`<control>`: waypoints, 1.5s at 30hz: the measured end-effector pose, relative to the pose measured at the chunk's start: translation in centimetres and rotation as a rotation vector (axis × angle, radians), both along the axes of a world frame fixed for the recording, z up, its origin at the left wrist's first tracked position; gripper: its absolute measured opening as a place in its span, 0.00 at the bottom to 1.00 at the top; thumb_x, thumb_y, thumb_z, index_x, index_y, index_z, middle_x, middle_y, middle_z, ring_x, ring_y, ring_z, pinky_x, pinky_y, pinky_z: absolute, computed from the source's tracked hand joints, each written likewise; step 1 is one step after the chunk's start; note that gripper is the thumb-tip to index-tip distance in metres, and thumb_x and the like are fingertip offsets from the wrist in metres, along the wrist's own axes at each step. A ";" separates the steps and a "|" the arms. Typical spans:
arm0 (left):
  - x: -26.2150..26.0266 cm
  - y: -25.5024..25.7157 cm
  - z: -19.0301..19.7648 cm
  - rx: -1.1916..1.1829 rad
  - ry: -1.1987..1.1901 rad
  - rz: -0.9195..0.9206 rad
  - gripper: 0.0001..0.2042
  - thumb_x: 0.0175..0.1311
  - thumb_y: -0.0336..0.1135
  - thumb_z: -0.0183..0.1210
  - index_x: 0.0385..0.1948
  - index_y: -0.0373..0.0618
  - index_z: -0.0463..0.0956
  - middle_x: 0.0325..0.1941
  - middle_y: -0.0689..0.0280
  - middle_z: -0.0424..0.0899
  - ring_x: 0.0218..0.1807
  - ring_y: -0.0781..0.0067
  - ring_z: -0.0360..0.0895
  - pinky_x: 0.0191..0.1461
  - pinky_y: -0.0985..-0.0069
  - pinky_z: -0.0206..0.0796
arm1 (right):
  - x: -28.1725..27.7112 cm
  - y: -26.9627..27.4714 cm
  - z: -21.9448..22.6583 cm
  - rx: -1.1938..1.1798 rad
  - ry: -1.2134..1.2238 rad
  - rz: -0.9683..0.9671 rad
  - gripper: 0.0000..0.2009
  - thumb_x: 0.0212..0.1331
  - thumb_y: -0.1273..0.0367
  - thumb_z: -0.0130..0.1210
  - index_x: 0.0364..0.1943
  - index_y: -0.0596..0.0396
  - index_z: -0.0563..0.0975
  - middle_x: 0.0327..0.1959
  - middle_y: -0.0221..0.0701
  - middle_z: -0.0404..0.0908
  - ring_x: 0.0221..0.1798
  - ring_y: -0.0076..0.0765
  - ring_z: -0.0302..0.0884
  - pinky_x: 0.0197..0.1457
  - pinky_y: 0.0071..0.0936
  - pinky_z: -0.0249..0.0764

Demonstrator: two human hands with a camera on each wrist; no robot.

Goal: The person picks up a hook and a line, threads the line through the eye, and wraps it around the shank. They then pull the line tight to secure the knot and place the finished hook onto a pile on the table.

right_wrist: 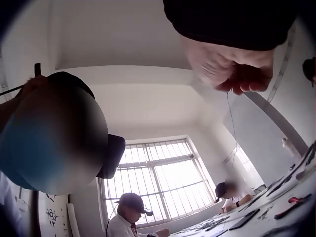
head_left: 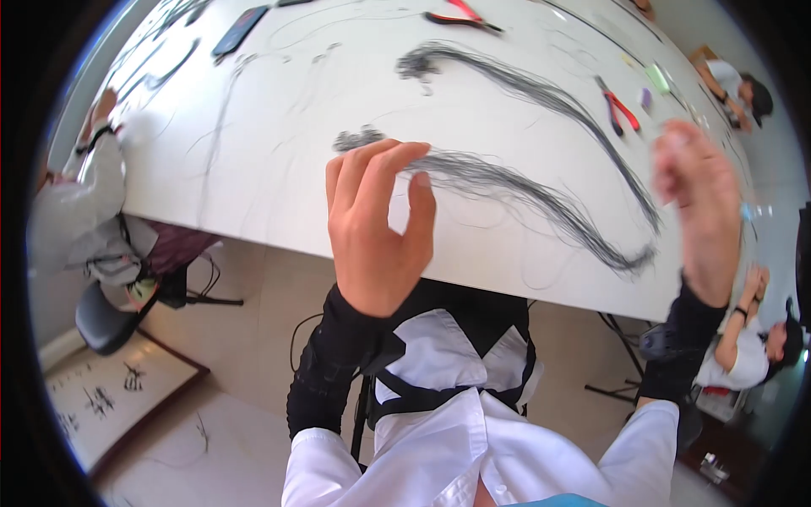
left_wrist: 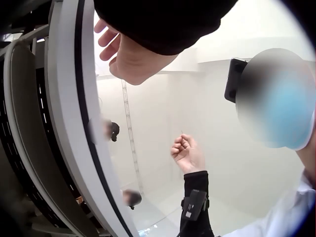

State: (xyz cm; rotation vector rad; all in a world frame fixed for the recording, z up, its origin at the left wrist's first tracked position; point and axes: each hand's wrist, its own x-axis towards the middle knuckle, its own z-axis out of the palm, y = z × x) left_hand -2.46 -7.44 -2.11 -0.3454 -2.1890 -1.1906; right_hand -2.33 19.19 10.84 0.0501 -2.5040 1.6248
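It looks like a shared handwork workshop: people in white shirts (right_wrist: 129, 221) are along one long white counter (head_left: 279, 160), where pliers (head_left: 608, 96) and bundles of thin dark strands (head_left: 507, 179) lie.

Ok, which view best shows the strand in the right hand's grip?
The right wrist view: there the strand shows as a long thin line leaving the right hand. The left wrist view shows at most a speck of it; in the head view that hand is blurred and no strand can be made out.
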 end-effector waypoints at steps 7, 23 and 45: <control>1.6 5.9 3.2 0.033 0.095 -0.374 0.17 0.49 0.19 0.66 0.43 0.41 0.82 0.43 0.60 0.84 0.46 0.60 0.78 0.51 0.68 0.70 | 3.3 -0.8 -2.7 -0.357 -0.547 0.228 0.13 0.69 0.61 0.56 0.41 0.59 0.80 0.28 0.22 0.78 0.28 0.14 0.68 0.33 0.15 0.65; 1.8 7.2 2.0 0.019 0.185 -0.430 0.14 0.43 0.17 0.69 0.34 0.44 0.83 0.34 0.67 0.82 0.38 0.64 0.76 0.42 0.71 0.69 | 4.3 -0.1 -5.1 -0.642 -0.741 0.338 0.15 0.68 0.59 0.54 0.28 0.56 0.78 0.23 0.23 0.76 0.22 0.18 0.67 0.27 0.16 0.63; 2.0 6.5 1.8 0.035 0.167 -0.454 0.14 0.42 0.16 0.69 0.32 0.43 0.83 0.31 0.67 0.83 0.35 0.66 0.77 0.39 0.72 0.70 | 4.9 -1.2 -5.6 -0.708 -0.691 0.300 0.11 0.67 0.64 0.56 0.31 0.56 0.76 0.23 0.23 0.76 0.24 0.15 0.67 0.28 0.15 0.63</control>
